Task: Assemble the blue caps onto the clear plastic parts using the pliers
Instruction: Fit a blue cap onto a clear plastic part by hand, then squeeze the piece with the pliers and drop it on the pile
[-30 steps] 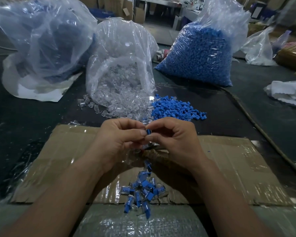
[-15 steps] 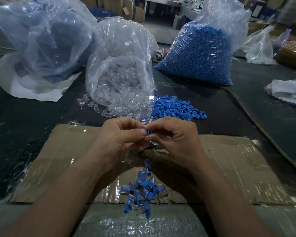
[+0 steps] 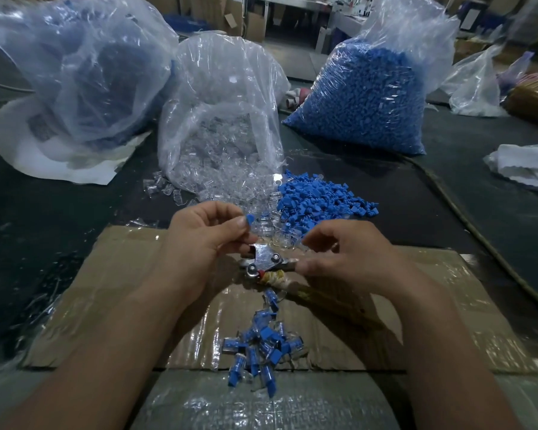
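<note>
Dark table (image 3: 44,243) — cardboard sheet (image 3: 448,305), plastic bags (image 3: 224,119), loose blue caps (image 3: 317,197), clear parts (image 3: 162,186) directly on it.

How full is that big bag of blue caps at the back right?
Well filled: the bag of blue caps is packed with blue pieces most of the way up, with only loose plastic above.

Left hand (image 3: 199,243) pinches a blue cap (image 3: 249,219); right hand (image 3: 348,252) grips pliers (image 3: 266,259).

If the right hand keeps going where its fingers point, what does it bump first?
Probably the left hand, which pinches a blue cap. The right hand points left at it, across the pliers; depth is hard to judge.
</note>
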Tool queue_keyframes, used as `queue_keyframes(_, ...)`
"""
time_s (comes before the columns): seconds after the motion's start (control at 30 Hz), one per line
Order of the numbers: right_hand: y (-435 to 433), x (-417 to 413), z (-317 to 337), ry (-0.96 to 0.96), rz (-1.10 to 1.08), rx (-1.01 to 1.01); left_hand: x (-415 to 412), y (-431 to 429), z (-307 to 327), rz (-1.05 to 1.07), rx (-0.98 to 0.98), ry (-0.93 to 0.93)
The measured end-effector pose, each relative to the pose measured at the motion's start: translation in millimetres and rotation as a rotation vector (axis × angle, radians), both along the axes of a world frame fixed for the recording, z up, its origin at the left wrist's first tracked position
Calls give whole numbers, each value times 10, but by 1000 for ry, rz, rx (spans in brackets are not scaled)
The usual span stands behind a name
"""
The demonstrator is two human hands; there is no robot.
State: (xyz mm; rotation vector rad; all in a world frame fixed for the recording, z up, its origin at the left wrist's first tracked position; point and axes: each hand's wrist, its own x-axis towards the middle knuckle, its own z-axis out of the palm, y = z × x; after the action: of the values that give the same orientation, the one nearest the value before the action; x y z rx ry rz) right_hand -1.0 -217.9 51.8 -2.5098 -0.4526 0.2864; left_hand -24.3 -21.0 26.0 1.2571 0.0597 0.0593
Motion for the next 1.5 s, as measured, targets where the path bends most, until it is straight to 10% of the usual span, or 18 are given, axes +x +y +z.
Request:
queue_keyframes(0.3,35,-26,-61,83,139,-361,48,33,-33,36,18,-18)
queue_keyframes(1.03,27,49,-107,-354,-96,-143,62,48,-44,108,76,-64)
queue_keyframes(1.5,157,-33,-135,-294,-24,-19,-9,-22,28,165,322,-208)
